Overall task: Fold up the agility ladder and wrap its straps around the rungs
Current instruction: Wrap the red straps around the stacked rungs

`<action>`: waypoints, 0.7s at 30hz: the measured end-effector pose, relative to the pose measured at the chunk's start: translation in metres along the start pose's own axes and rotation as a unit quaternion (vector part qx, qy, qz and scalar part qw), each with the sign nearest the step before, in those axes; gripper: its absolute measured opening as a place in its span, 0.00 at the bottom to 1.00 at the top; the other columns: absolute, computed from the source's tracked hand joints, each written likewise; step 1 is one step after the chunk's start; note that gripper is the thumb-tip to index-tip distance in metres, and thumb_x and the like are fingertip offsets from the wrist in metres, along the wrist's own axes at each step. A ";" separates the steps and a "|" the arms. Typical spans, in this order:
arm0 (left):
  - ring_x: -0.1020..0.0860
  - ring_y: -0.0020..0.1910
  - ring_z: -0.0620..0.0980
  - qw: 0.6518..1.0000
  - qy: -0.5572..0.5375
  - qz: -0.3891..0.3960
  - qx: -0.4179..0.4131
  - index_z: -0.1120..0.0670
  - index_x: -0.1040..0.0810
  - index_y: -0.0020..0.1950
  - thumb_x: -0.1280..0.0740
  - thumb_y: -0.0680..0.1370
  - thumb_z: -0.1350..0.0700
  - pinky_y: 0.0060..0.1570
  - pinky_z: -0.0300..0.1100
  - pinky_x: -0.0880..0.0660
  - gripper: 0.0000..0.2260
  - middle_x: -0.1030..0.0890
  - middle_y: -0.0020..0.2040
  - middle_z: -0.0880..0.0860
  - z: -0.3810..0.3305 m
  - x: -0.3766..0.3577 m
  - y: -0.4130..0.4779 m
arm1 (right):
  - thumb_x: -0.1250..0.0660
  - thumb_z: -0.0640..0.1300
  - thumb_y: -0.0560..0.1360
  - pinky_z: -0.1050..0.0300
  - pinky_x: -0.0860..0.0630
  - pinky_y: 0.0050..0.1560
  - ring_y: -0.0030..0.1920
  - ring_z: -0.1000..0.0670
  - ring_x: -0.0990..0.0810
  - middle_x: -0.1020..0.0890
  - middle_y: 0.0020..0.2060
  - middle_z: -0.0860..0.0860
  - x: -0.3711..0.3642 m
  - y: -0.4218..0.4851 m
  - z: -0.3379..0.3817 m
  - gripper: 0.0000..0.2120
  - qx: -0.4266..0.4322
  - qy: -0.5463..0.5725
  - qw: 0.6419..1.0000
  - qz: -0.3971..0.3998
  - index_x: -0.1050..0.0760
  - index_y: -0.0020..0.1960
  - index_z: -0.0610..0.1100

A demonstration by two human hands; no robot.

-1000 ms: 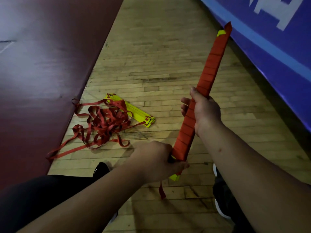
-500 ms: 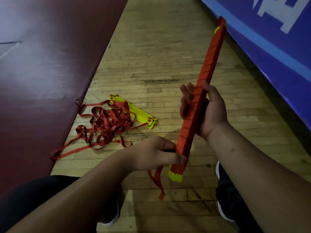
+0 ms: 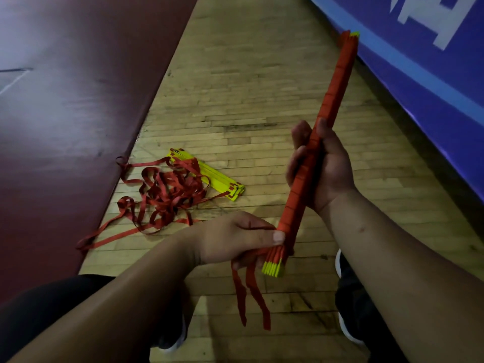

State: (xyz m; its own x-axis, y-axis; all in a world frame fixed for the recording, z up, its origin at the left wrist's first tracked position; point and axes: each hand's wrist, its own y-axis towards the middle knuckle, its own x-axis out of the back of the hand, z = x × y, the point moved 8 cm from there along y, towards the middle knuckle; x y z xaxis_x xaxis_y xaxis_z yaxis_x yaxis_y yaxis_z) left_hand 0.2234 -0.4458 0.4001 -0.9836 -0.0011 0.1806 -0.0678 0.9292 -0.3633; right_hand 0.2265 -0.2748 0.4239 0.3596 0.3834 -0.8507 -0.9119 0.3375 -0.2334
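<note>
Agility ladder (image 3: 331,93) is gathered into one tight stack of yellow rungs with red strap wound along nearly its whole length. I hold it off the floor at a tilt, its far end pointing up toward the blue wall pad (image 3: 432,82). My right hand (image 3: 324,169) is wrapped round the middle of the stack, fingers on one side and thumb on the other, so the rungs cannot fan apart. My left hand (image 3: 235,239) grips the near end, with the thumb pressed on the last turn of strap to stop it slackening. The two loose strap ends (image 3: 251,292) hang below that hand, beside the bare yellow rung tips. I judge the wrap nearly finished, with only these tails left to tuck or tie.

Under me is a worn wooden floor (image 3: 248,87), with a dark red mat (image 3: 65,100) along its left side and the blue pad along its right. A second ladder (image 3: 217,176) lies on the boards by the mat's edge, its rungs stacked, its straps a loose tangle (image 3: 167,192), well apart from my hands.
</note>
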 end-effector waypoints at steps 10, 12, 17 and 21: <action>0.25 0.29 0.49 0.991 0.120 -0.039 0.051 0.49 0.16 0.45 0.35 0.89 0.50 0.33 0.41 0.26 0.15 0.16 0.36 0.52 0.012 0.009 0.002 | 0.28 0.52 0.82 0.60 0.21 0.33 0.34 0.54 0.17 0.12 0.44 0.51 0.012 0.002 -0.001 0.08 0.028 -0.163 0.981 -0.102 0.20 0.57 0.49; 0.25 0.28 0.47 0.983 0.151 -0.065 0.087 0.51 0.14 0.50 0.35 0.88 0.50 0.34 0.39 0.25 0.14 0.15 0.36 0.51 0.015 0.014 0.002 | 0.27 0.51 0.82 0.59 0.20 0.34 0.35 0.53 0.16 0.11 0.45 0.50 0.015 0.003 0.000 0.10 0.040 -0.188 0.974 -0.121 0.20 0.61 0.49; 0.18 0.34 0.44 0.948 0.269 -0.105 0.137 0.49 0.15 0.48 0.33 0.82 0.36 0.39 0.43 0.19 0.17 0.13 0.39 0.49 0.014 0.011 0.003 | 0.24 0.49 0.80 0.54 0.18 0.36 0.36 0.49 0.14 0.10 0.46 0.46 0.019 0.004 0.005 0.13 0.098 -0.250 0.949 -0.164 0.18 0.62 0.45; 0.20 0.36 0.48 0.869 0.446 -0.157 0.144 0.47 0.21 0.44 0.36 0.70 0.18 0.39 0.47 0.18 0.31 0.19 0.36 0.48 0.007 0.001 0.004 | 0.23 0.49 0.80 0.53 0.17 0.36 0.34 0.48 0.15 0.10 0.45 0.44 0.022 0.005 0.004 0.16 0.121 -0.253 0.942 -0.186 0.19 0.64 0.42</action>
State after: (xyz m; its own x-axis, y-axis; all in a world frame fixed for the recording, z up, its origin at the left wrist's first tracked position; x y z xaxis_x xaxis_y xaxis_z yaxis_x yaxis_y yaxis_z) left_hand 0.2212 -0.4442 0.3927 -0.3969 0.1675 0.9024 -0.4751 0.8037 -0.3581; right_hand 0.2308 -0.2618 0.4060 0.7490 0.5398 -0.3842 -0.6548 0.6915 -0.3050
